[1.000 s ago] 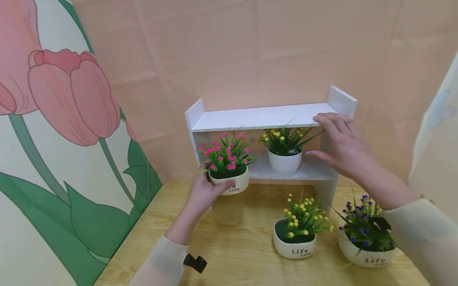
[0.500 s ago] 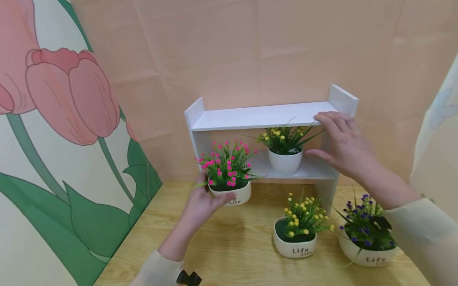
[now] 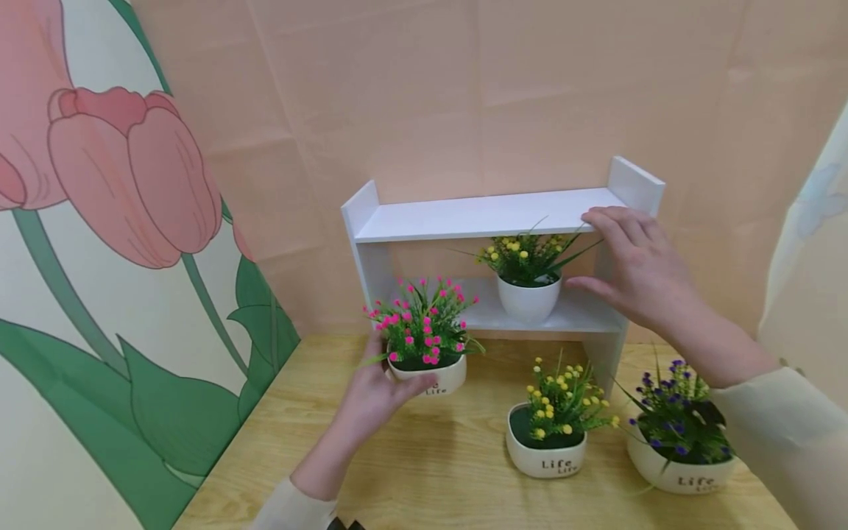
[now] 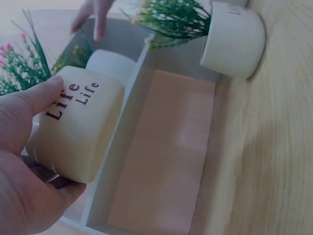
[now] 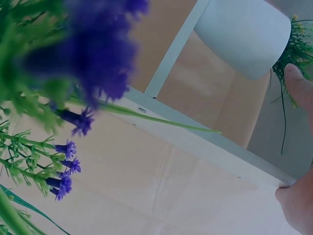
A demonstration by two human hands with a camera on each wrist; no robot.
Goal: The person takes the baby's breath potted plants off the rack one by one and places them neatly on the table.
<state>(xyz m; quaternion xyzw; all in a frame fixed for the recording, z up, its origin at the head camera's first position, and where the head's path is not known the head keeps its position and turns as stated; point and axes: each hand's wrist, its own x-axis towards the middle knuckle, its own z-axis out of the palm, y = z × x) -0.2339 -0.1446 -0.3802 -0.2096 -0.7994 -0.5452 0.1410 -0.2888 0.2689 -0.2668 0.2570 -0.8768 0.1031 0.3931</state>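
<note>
My left hand (image 3: pixel 371 390) grips a white oval pot marked "Life" with an artificial plant of pink flowers (image 3: pixel 424 324), thumb across its front and fingers behind. In the left wrist view this pot (image 4: pixel 80 122) is off the table, in front of the white shelf's middle board. My right hand (image 3: pixel 636 261) rests its fingers on the front edge of the shelf's top board (image 3: pixel 477 217), at the right end, with the thumb apart. Beside that thumb, a round white pot with yellow flowers (image 3: pixel 528 298) stands on the middle board.
On the wooden table (image 3: pixel 424 456) stand a "Life" pot with yellow flowers (image 3: pixel 546 460) and, to its right, one with purple flowers (image 3: pixel 682 475) under my right forearm. Behind the shelf hangs a peach backdrop (image 3: pixel 490 96); a tulip-painted panel (image 3: pixel 132 184) is at the left.
My left hand has drawn the pink-flowered pot down and slightly toward me, away from the middle board. The right hand has kept its place on the shelf.
</note>
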